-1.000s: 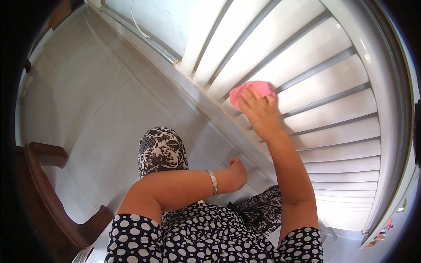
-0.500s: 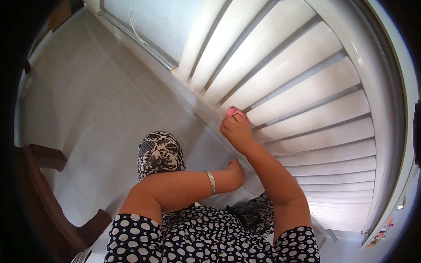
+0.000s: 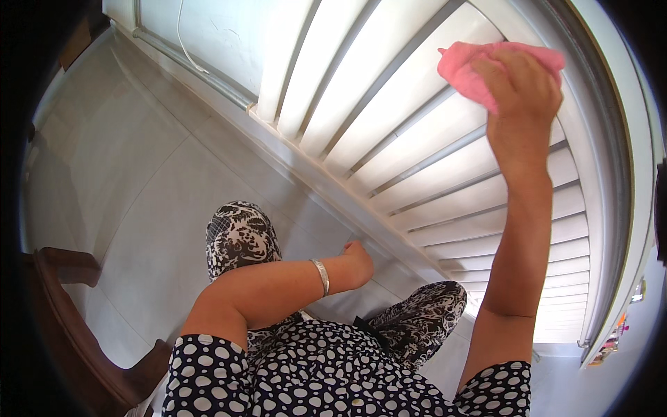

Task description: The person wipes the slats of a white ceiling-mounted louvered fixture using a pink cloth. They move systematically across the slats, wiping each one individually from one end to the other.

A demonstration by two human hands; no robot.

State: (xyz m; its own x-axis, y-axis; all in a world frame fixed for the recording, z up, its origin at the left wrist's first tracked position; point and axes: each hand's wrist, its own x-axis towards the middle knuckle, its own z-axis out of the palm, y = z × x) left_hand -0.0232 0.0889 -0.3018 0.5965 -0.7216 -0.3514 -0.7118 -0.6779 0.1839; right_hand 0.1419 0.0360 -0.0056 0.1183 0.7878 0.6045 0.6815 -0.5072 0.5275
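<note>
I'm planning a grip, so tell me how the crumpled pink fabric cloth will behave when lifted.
The pink fabric cloth is probably floppy: its outline is uneven and wrinkled beyond the bare right hand. Likely light too: one hand covers much of it.

Your cloth [image 3: 464,71] is plain pink against the white slatted panel [image 3: 431,132]. You wear a dark top [image 3: 333,368] with white spots and black-and-white floral trousers [image 3: 243,240]; your bangle [image 3: 320,277] is silvery, the floor [image 3: 167,222] grey.
</note>
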